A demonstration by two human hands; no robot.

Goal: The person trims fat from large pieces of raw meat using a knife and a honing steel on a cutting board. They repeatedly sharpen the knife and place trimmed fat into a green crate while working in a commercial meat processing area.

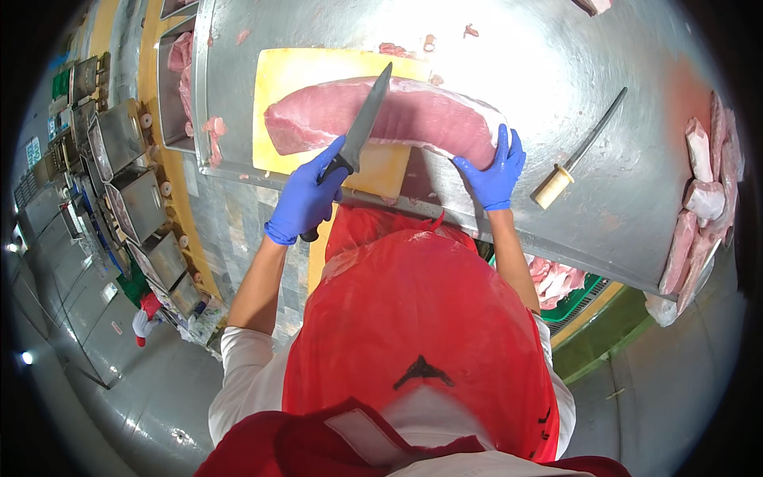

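Observation:
A long pink meat loin (421, 123) lies across a yellow cutting board (278, 67) on the steel table. My blue-gloved left hand (310, 195) is closed on the dark handle of a knife (366, 111), its blade pointing up and away over the loin's middle. My blue-gloved right hand (493, 171) grips the loin's right end, thumb and fingers spread around it. To the right of that hand, a sharpening rod with a pale handle (554, 187) lies on the steel.
Steel table (604, 230) holds scraps and meat strips (699, 199) at its right. Left are a tray of meat (179, 87), steel trays (135, 207) and, farther off, a person in red and white (145, 322). A green crate of meat (572, 298) sits below the table.

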